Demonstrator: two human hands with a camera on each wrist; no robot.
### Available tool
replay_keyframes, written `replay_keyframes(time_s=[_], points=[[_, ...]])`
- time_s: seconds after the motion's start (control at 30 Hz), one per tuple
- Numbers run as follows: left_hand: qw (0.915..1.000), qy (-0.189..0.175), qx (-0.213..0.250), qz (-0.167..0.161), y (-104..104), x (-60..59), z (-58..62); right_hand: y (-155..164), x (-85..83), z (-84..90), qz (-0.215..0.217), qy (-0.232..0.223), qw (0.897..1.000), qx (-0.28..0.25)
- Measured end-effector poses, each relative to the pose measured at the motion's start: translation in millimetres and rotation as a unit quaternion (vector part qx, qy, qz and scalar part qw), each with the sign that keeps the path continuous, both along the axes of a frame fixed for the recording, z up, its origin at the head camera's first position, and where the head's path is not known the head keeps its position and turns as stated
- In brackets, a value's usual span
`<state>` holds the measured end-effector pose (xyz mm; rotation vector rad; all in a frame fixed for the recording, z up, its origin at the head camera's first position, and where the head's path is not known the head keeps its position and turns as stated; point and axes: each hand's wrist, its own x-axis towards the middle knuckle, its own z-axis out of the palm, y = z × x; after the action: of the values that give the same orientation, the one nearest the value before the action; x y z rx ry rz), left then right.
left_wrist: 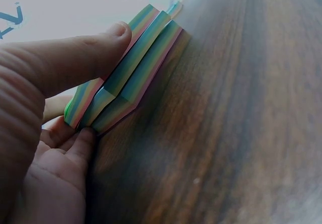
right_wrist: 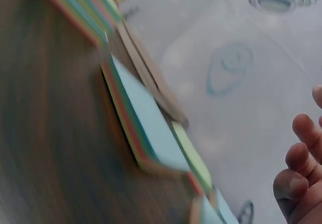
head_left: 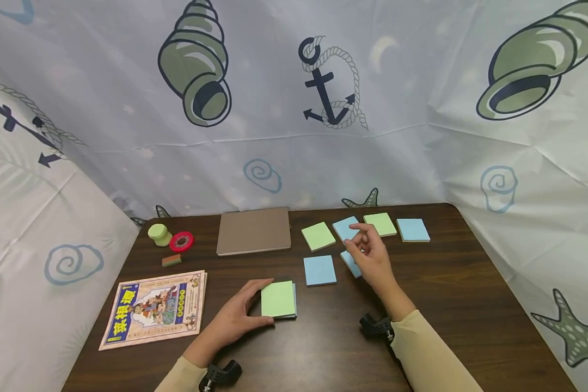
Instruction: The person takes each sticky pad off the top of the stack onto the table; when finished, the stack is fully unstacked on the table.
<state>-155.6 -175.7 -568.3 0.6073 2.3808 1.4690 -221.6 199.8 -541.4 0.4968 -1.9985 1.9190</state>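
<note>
My left hand (head_left: 236, 314) grips a stack of sticky note pads (head_left: 277, 299) by its sides, thumb at the near edge and fingers at the far one. Light green tops the stack, with blue just showing beneath. Striped, many-coloured edges of the layered pads (left_wrist: 130, 65) show in the left wrist view. Over the back right of the table, my right hand (head_left: 371, 255) is raised with loosely bent fingers and nothing in them. It partly hides a blue pad (head_left: 350, 263) and overlaps another blue pad (head_left: 345, 227). A further blue pad (head_left: 320, 270) lies between the hands.
Green pads (head_left: 318, 236) (head_left: 380, 224) and a blue pad (head_left: 413, 230) lie along the back. A brown flat notebook (head_left: 253, 231) sits left of them. Farther left are a green round-topped object (head_left: 159, 234), a red ring (head_left: 181, 241), a small striped block (head_left: 171, 260) and an illustrated booklet (head_left: 154, 309).
</note>
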Motion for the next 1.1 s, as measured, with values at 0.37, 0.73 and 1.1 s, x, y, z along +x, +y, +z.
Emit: replay_keyframes(time_s=[0.37, 0.73, 1.1], points=[[1.0, 0.0, 0.007, 0.0, -1, 1.4, 0.1, -55, 30.2, -9.3, 0.148, -0.112, 0.982, -0.045], [0.9998, -0.003, 0.017, -0.008, 2, -0.1, 0.2, -84, 54.3, -22.1, 0.237, -0.15, 0.96, 0.016], [0.9993, -0.016, 0.031, -0.015, 0, -1.0, 0.4, -88, 49.2, -27.9, 0.274, -0.053, 0.93, 0.239]])
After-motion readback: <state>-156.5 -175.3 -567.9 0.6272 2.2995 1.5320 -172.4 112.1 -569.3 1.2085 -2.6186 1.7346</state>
